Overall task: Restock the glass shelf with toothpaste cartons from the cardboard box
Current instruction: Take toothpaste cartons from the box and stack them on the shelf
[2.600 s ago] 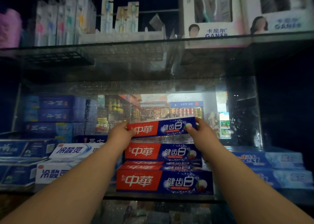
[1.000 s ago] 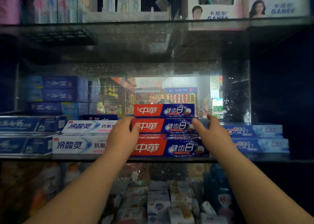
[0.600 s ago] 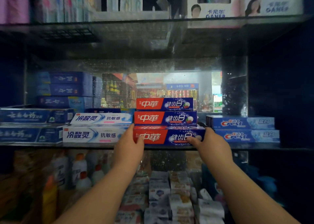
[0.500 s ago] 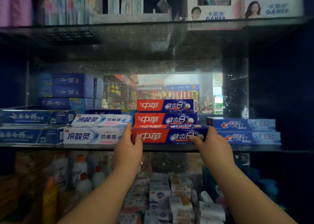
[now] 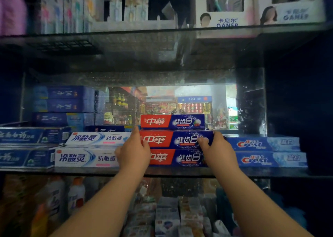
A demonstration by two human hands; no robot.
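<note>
Both forearms reach forward — left hand [image 5: 134,150] and right hand [image 5: 217,148] level, fingers curled, thumbs raised.

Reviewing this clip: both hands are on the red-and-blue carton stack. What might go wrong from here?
The left hand and right hand grip the ends of the middle carton; shifting it may topple the top carton stacked above it. The bottom carton sits near the front edge of the glass shelf, so a pull might drag it off.
</note>
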